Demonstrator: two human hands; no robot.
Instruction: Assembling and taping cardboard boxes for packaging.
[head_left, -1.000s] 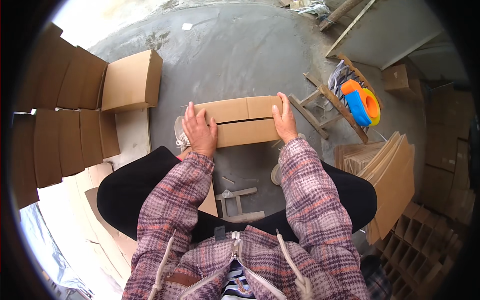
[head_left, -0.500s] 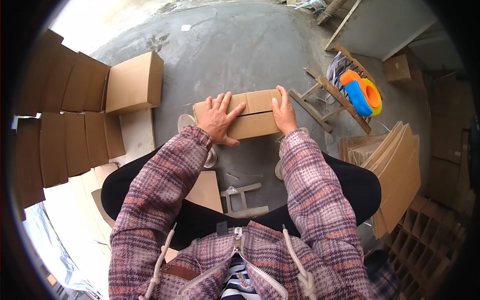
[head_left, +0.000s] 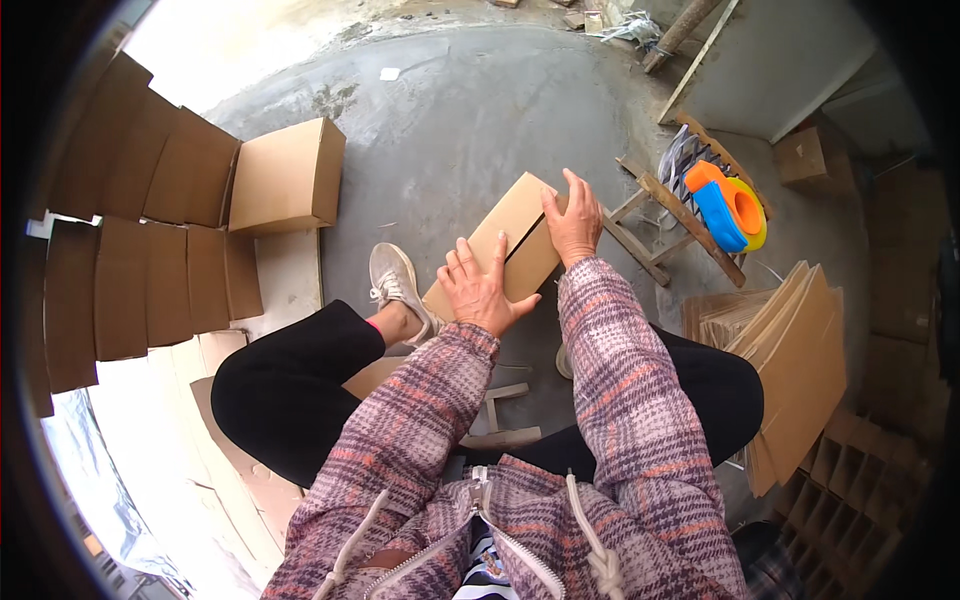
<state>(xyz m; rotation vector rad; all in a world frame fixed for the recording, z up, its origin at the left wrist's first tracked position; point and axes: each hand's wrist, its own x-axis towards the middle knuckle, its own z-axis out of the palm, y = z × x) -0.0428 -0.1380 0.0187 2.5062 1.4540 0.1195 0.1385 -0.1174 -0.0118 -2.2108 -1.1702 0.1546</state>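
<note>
A brown cardboard box (head_left: pixel 519 205) sits slantwise between my knees, its far end pointing up and to the right. A dark narrow gap runs along its top between two flaps. My left hand (head_left: pixel 483 290) lies over the near part of the box, fingers spread and thumb stretched out to the right. My right hand (head_left: pixel 573 220) rests against the far right corner, fingers extended upward and thumb on the top flap. Both palms press on the cardboard without wrapping round it. The underside of the box is hidden.
Stacked brown boxes (head_left: pixel 180 275) stand on the left, a single box (head_left: pixel 275 180) beside them. On the right, a wooden stool (head_left: pixel 690 205) carries an orange, blue and yellow tape dispenser (head_left: pixel 722 205). Flat cardboard sheets (head_left: pixel 795 370) lean by my right knee. My shoe (head_left: pixel 398 280) is near the box.
The box has turned counterclockwise from nearly level to a steep slant. My left hand moved right and nearer with it, and my left shoe now shows more.
</note>
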